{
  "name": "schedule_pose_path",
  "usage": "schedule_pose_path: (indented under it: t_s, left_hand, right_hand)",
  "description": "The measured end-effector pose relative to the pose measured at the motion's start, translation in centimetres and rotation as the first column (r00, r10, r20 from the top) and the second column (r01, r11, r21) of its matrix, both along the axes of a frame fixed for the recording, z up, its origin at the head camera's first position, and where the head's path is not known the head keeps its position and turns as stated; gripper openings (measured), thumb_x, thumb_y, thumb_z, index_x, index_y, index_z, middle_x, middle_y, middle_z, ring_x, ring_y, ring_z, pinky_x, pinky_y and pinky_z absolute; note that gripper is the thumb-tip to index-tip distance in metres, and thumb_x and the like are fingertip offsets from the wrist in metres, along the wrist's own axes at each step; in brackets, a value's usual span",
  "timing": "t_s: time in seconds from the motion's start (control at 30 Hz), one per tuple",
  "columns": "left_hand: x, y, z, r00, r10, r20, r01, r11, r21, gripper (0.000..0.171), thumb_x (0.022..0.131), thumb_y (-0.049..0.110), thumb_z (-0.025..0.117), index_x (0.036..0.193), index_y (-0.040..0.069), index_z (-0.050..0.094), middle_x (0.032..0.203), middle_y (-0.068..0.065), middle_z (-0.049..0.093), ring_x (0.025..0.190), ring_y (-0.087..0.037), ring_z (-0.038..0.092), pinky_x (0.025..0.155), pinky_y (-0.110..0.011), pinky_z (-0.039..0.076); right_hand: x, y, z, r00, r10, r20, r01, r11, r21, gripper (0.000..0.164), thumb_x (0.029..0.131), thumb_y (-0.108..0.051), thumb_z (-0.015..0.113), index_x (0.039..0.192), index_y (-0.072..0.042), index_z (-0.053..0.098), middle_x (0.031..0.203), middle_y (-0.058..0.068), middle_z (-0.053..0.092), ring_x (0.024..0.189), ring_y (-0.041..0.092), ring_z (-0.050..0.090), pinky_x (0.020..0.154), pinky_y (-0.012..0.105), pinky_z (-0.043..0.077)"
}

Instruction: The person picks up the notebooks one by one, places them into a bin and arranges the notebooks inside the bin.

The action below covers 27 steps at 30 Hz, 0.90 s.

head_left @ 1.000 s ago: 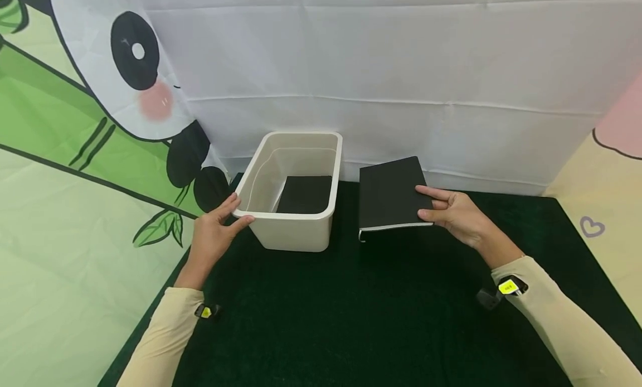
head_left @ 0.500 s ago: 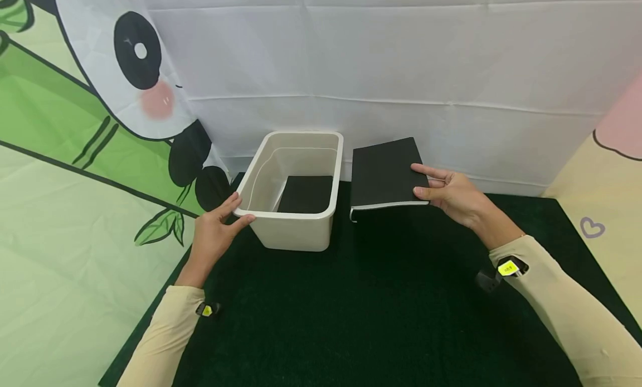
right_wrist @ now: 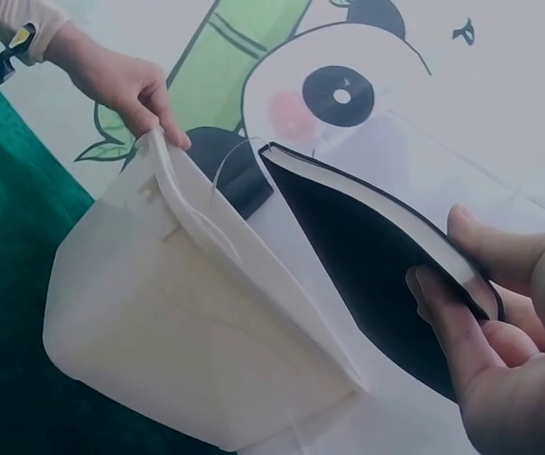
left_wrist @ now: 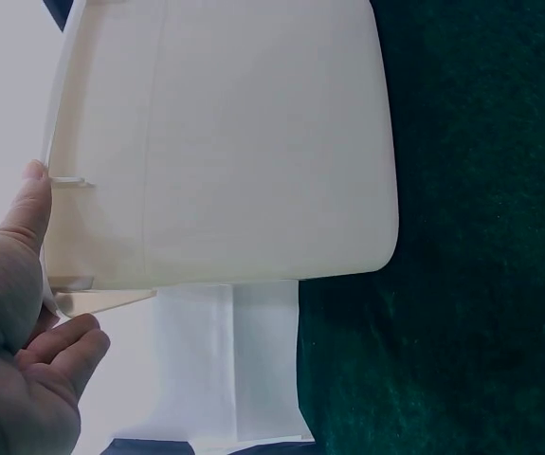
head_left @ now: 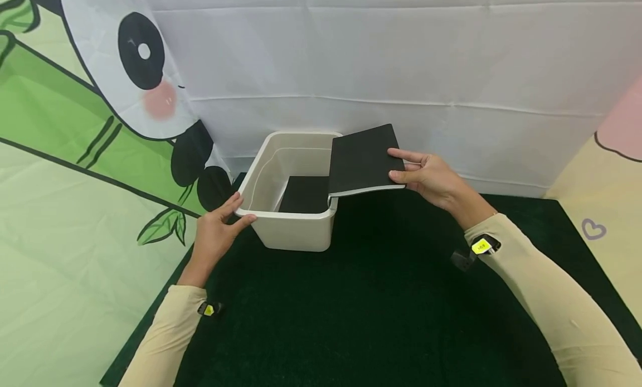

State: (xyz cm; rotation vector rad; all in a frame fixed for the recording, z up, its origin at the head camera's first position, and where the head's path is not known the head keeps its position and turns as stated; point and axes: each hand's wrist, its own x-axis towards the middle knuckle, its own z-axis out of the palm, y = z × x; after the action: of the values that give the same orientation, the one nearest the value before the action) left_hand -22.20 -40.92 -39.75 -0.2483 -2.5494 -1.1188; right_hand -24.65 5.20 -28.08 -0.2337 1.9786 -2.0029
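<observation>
My right hand [head_left: 426,178] pinches the right edge of a black notebook [head_left: 363,158], thumb on one cover and fingers on the other in the right wrist view. White page edges face me, and a thin pale ribbon hangs from the notebook's near left corner. The notebook is raised, its left side overlapping the right rim of a cream plastic bin [head_left: 291,231] in the head view. At the bin's near left corner, my left hand [head_left: 215,233] holds the rim between thumb and fingers. Inside on the bottom lies a flat black rectangular item [head_left: 304,194], partly hidden.
A dark green cloth [head_left: 381,298] covers the table. Behind the bin hangs a white cloth backdrop [head_left: 401,52], with a printed panda and bamboo [head_left: 90,119] at left. On the right is a cream panel [head_left: 602,208] with a heart.
My right hand has lifted the notebook and carried it left, from beside the bin to over its right rim. The left hand stays on the bin's corner.
</observation>
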Motion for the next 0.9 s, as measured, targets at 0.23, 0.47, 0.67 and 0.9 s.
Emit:
schedule_pose_path:
  t_s: [0.23, 0.47, 0.67, 0.9]
  left_hand:
    - [0.1, -0.1, 0.2, 1.000, -0.001, 0.013, 0.001, 1.000, 0.007, 0.070, 0.090, 0.042, 0.077, 0.149, 0.013, 0.052, 0.156, -0.004, 0.046, 0.138, -0.039, 0.050, 0.105, -0.057, 0.046]
    - [0.0, -0.3, 0.1, 1.000, -0.001, 0.012, 0.001, 1.000, 0.017, 0.071, 0.090, 0.041, 0.077, 0.149, 0.013, 0.052, 0.156, -0.004, 0.046, 0.138, -0.038, 0.050, 0.106, -0.057, 0.045]
    - [-0.1, -0.2, -0.1, 1.000, 0.000, 0.007, 0.000, 1.000, 0.022, 0.070, 0.090, 0.040, 0.078, 0.149, 0.012, 0.052, 0.156, -0.004, 0.046, 0.137, -0.038, 0.050, 0.106, -0.057, 0.045]
    - [0.1, 0.0, -0.1, 1.000, 0.002, 0.007, -0.002, 1.000, 0.022, 0.070, 0.089, 0.038, 0.079, 0.149, 0.013, 0.053, 0.156, -0.004, 0.046, 0.137, -0.038, 0.051, 0.104, -0.055, 0.047]
  right_hand:
    - [-1.6, -2.6, 0.3, 1.000, -0.022, -0.014, 0.022, 1.000, 0.002, 0.066, 0.095, 0.000, 0.070, 0.155, -0.012, 0.045, 0.173, 0.010, 0.002, 0.158, 0.023, 0.010, 0.082, 0.023, 0.051]
    - [-3.5, -5.4, -0.2, 0.999, -0.030, -0.024, 0.030, 0.999, 0.013, 0.066, 0.092, 0.001, 0.074, 0.152, -0.014, 0.051, 0.172, 0.008, 0.009, 0.158, 0.022, 0.015, 0.092, 0.026, 0.053]
    - [-4.9, -8.0, -0.8, 0.999, -0.020, -0.035, 0.021, 1.000, 0.022, 0.065, 0.089, 0.003, 0.077, 0.148, -0.014, 0.056, 0.171, 0.010, 0.018, 0.155, 0.024, 0.025, 0.115, 0.043, 0.041]
    - [-6.0, -10.9, -1.9, 0.999, -0.003, -0.043, 0.005, 0.998, 0.058, 0.065, 0.087, 0.003, 0.079, 0.146, -0.013, 0.058, 0.164, 0.012, 0.033, 0.152, 0.024, 0.031, 0.116, 0.045, 0.040]
